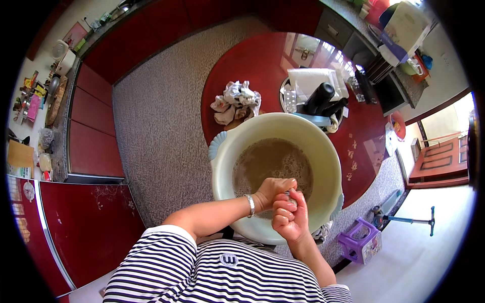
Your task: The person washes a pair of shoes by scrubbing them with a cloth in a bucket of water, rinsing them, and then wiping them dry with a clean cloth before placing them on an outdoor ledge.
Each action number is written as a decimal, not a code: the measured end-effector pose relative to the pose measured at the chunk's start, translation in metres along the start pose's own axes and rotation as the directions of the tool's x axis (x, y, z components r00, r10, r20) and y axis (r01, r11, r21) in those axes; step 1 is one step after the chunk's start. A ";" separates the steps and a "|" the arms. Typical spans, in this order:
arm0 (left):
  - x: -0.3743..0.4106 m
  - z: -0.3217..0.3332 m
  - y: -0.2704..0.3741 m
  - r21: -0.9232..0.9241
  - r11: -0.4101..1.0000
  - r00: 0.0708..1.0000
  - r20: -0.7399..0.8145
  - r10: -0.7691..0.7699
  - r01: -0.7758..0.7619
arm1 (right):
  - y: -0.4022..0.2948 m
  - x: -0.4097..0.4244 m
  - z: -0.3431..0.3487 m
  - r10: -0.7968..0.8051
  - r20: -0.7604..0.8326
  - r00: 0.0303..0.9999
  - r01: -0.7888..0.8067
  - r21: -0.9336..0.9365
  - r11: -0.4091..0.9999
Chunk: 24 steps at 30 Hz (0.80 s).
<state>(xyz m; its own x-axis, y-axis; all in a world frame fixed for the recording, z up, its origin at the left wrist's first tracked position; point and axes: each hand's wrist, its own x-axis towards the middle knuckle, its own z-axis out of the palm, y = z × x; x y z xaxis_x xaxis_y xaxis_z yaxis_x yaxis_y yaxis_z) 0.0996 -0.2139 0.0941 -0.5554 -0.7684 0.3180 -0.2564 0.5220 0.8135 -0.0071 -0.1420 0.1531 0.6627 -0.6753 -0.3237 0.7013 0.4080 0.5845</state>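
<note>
My left hand (276,192), with a silver-coloured bracelet at the wrist, and my wet right hand (290,217) are clenched close together above a large pale plastic basin (224,178). Between them they grip a small wad of wet cloth (291,200); the fingers hide most of it. Brown water (265,161) with suds and bubbles covers the basin's bottom. Light-blue shell-shaped handles stick out from the basin's sides. Just beyond its rim, a crumpled heap of pale cloths (238,100) lies on the red round table (257,57).
Behind the basin, a tray on the table holds a black bottle (322,94) and a white packet (314,77). A purple stool (358,240) and a scooter (405,219) stand on the right. Red cabinets (93,121) and cluttered counters line the left; another counter is at far right.
</note>
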 end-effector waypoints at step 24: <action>0.024 -0.110 0.056 -0.564 0.650 0.858 0.276 -0.433 0.509 | 0.033 0.003 -0.004 -0.636 0.283 0.718 0.494 -0.851 0.178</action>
<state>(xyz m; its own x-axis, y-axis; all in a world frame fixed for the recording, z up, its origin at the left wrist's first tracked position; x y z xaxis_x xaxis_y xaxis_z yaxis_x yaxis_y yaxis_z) 0.1586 -0.2434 0.2011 -0.5837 -0.7834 -0.2134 -0.0032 -0.2606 0.9654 0.0189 -0.1280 0.1681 -0.0445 -0.9184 -0.3931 0.6757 0.2622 -0.6889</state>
